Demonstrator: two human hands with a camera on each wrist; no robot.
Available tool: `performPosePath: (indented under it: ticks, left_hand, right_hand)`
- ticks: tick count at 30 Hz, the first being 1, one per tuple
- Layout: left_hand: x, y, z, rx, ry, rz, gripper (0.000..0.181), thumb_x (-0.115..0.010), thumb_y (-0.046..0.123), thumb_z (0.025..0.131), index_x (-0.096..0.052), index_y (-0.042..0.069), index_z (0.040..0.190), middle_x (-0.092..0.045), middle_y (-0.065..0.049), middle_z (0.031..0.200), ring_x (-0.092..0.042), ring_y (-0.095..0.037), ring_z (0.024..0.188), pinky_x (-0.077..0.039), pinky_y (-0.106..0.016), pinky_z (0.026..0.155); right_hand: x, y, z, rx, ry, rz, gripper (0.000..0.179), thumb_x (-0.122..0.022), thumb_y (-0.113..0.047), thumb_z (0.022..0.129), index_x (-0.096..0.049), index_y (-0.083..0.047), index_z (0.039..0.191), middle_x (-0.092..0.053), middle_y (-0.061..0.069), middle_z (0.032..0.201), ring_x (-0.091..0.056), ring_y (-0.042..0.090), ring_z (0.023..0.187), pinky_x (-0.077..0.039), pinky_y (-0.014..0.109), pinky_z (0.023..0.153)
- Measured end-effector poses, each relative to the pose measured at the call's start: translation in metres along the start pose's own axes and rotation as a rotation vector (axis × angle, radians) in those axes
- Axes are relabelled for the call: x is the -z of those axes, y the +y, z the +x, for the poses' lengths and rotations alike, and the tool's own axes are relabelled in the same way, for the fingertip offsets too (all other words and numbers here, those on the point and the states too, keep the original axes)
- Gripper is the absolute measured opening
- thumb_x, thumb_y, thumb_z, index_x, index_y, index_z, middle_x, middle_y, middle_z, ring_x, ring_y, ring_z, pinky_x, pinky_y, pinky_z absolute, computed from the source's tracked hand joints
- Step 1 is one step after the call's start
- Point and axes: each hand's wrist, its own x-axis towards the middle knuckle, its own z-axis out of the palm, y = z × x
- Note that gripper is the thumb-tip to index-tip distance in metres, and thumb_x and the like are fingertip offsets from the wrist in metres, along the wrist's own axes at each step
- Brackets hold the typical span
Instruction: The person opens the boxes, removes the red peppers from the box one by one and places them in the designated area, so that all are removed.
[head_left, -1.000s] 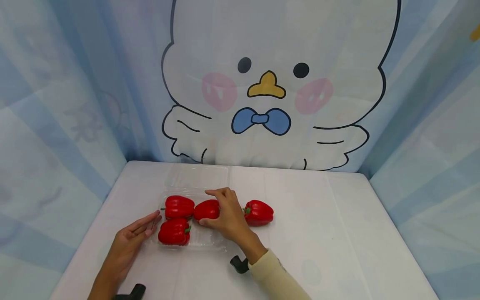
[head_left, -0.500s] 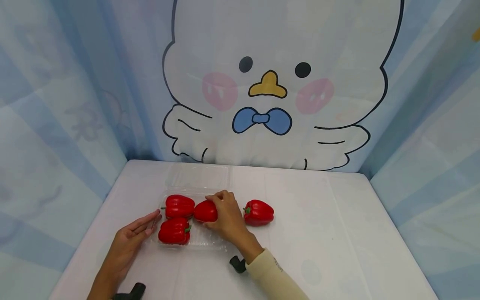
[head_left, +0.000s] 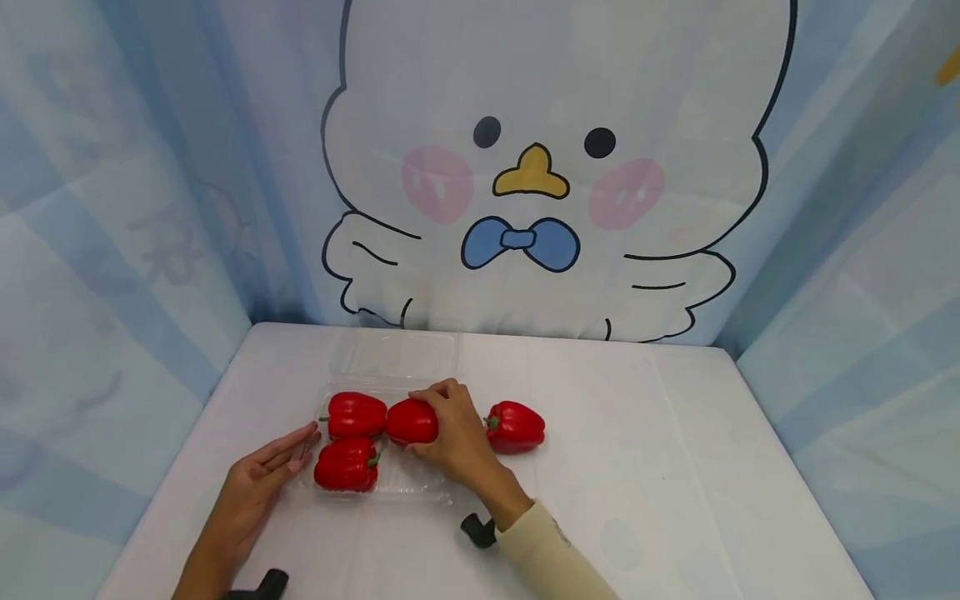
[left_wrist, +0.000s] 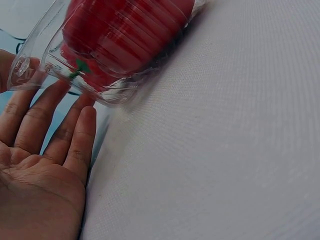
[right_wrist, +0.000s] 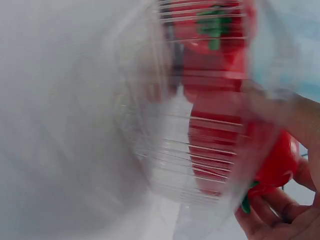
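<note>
A clear plastic clamshell box lies on the table with its lid folded back. Inside sit two red bell peppers, one at back left and one at front left. My right hand grips a third bell pepper at the box's back right, thumb in front and fingers behind; its stem end faces right, under the palm. With thumb and fingertips, my left hand pinches the box's left rim, and the left wrist view shows the rim between them.
Another red bell pepper lies on the white table just right of the box. The transparent lid extends toward the back curtain. Dark curved pieces show at the right wrist and left wrist.
My right hand has turned slightly over its bell pepper in the box, and more of the pepper's left end shows. The left hand has stayed at the rim.
</note>
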Motion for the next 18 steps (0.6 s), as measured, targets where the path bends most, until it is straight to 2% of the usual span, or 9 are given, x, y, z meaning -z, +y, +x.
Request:
performPosePath:
  ticks: [10, 18]
  left_hand:
    - [-0.001, 0.001, 0.000, 0.020, 0.017, 0.018, 0.065, -0.071, 0.027, 0.104, -0.046, 0.011, 0.161, -0.061, 0.024, 0.149, -0.062, 0.012, 0.127, -0.053, -0.015, 0.103]
    - [-0.001, 0.000, 0.000, 0.013, 0.013, -0.003, 0.064, -0.071, 0.025, 0.104, -0.046, 0.010, 0.161, -0.061, 0.024, 0.149, -0.062, 0.012, 0.127, -0.054, -0.015, 0.102]
  right_hand:
    - [0.026, -0.009, -0.013, -0.023, 0.025, 0.104, 0.075, -0.096, -0.021, 0.079, -0.064, -0.024, 0.146, -0.056, 0.001, 0.144, -0.049, 0.022, 0.138, -0.064, 0.046, 0.098]
    - [0.045, -0.009, -0.022, -0.033, 0.092, 0.118, 0.074, -0.096, -0.020, 0.079, -0.064, -0.024, 0.146, -0.056, 0.001, 0.144, -0.049, 0.023, 0.139, -0.064, 0.047, 0.097]
